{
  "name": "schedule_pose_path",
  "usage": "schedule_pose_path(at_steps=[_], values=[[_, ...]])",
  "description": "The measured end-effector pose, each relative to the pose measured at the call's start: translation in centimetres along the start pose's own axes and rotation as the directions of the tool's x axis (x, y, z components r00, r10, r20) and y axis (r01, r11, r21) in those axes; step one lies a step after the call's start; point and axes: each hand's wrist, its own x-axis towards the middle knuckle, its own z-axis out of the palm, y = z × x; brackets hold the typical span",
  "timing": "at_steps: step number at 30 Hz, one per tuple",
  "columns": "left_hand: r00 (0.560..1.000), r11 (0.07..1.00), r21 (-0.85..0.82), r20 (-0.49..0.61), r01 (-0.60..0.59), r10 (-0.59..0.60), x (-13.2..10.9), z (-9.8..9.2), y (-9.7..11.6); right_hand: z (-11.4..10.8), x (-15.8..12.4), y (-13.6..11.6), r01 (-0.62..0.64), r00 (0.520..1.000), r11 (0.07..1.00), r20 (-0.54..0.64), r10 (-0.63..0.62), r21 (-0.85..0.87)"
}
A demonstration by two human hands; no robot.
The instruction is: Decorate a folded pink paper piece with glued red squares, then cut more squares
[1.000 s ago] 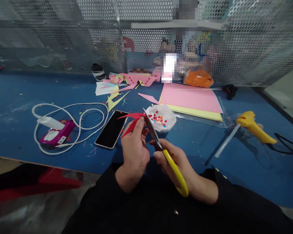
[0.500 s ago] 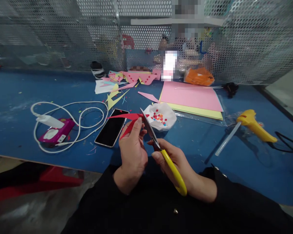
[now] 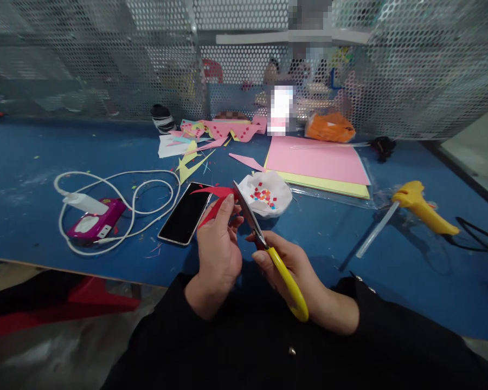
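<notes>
Between thumb and fingers, my left hand (image 3: 222, 244) pinches a piece of red paper (image 3: 215, 210) with a long pointed strip reaching left. My right hand (image 3: 293, 265) is wrapped round the yellow handle of a pair of scissors (image 3: 282, 276). The blades point up and away, touching or nearly touching the paper's right end; whether they are cutting cannot be made out. Just beyond the blades stands a white paper bowl (image 3: 283, 195) with small red, orange and blue paper bits. A dark-screened phone (image 3: 185, 216) lies left of my left hand.
A purple power adapter (image 3: 97, 219) with a looped white cable lies left. Pink and yellow paper sheets (image 3: 317, 162) lie behind the bowl. A yellow glue gun (image 3: 427, 208) rests at right. Pink cut-outs (image 3: 231, 130), scraps and an orange bag (image 3: 329, 127) line the mesh partition.
The red paper has shifted, its long strip now reaching less far left. My left hand has moved slightly left; the scissors keep nearly the same pose.
</notes>
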Motion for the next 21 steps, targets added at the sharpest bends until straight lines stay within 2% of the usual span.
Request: schedule_pose_path(at_steps=[3,6,9,12,15,17,19,21], values=[[0.999,0.997,0.077,0.038,-0.032,0.029,0.1,-0.5,0.4,-0.4,0.3,-0.7,-0.048,0.999,0.995,-0.012,0.049,0.091],[0.977,0.969,0.231,0.208,-0.089,0.04,0.3,-1.3,1.0,-1.3,1.0,-2.1,-0.068,0.993,0.99,-0.092,0.079,0.12],[0.902,0.898,0.408,0.43,-0.167,-0.028,0.3,-1.5,2.0,-2.6,1.8,-3.5,-0.033,0.969,0.999,-0.242,0.041,0.038],[0.8,0.821,0.527,0.578,-0.218,-0.159,0.3,-0.7,3.3,-3.9,2.1,-4.4,0.014,0.955,0.999,-0.297,-0.027,-0.048],[0.708,0.777,0.591,0.642,-0.214,-0.294,0.4,0.6,4.0,-4.7,2.0,-4.5,0.036,0.959,0.997,-0.277,-0.052,-0.062],[0.663,0.747,0.622,0.665,-0.235,-0.345,0.7,1.3,3.9,-5.1,1.9,-4.3,0.041,0.965,0.999,-0.259,-0.042,-0.009],[0.647,0.723,0.648,0.662,-0.24,-0.378,1.2,1.6,3.4,-5.4,1.8,-3.9,0.032,0.967,0.998,-0.254,-0.015,0.061],[0.66,0.733,0.658,0.63,-0.173,-0.41,1.6,1.6,2.7,-5.6,1.9,-3.6,0.018,0.962,0.995,-0.272,0.01,0.1]])
